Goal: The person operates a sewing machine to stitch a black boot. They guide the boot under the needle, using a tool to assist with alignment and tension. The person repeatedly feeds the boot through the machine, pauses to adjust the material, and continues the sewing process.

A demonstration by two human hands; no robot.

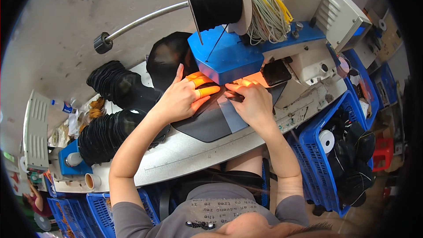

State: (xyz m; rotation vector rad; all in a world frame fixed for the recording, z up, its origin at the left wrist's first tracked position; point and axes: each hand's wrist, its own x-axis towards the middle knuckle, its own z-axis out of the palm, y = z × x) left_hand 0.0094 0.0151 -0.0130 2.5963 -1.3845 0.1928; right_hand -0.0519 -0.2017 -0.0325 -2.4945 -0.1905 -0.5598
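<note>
My left hand (179,94) lies on a flat black sheet piece (203,125) on the pale machine bed, with orange covers on some fingers. Its fingers are stretched out toward the lit spot under the blue machine head (229,61). On the same piece, beside a greyer strip (232,115), my right hand (253,101) has its fingers bent together. They close round a small dark object (234,96), whose kind I cannot make out. The machine head and my fingers hide the working spot itself.
A large spool of black thread (213,2) and a bundle of pale and yellow cords (266,13) sit above the machine. Stacked black pieces (108,134) stand on the left, near a paper cup (92,180). At the right is a blue basket (315,150) of black goods.
</note>
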